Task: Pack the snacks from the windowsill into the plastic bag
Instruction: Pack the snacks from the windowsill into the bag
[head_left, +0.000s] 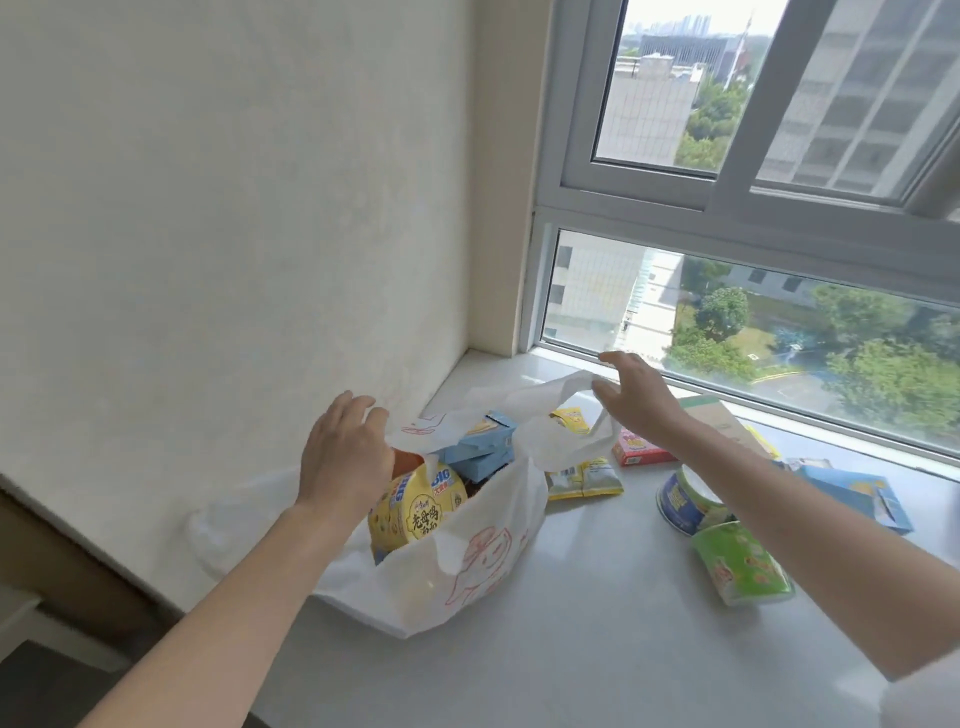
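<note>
Lying on the grey windowsill (597, 597) against the cream wall (208, 208), a white plastic bag (467, 566) with a red line drawing gapes open toward the camera; inside it a yellow noodle bowl (415, 512) sits on its side near the mouth, with pale blue boxes (485, 449) stacked just behind it; the left hand (345, 457) rests at the bag's left rim, its fingers curled over the edge of the plastic near one handle, though whether they truly pinch it I cannot tell; the right hand (636, 397) hangs above the far handle, fingers spread and relaxed, the thumb close to the raised plastic but not plainly gripping it.

Several snacks lie loose on the sill to the right of the bag; a small yellow packet (571, 420) shows through the handle loop; a flat yellow-green sachet (584, 480) lies just beside the bag's right edge; a red box (641, 452) sits beyond it, partly hidden by the right forearm; a blue-and-green cup (683, 501) lies on its side under that arm, with a bright green cup (743, 564) tipped over just in front of it; a blue box (857, 493) lies farther right, near the window (727, 301); a tan carton (719, 415) stands behind the arm, close to the glass.
</note>
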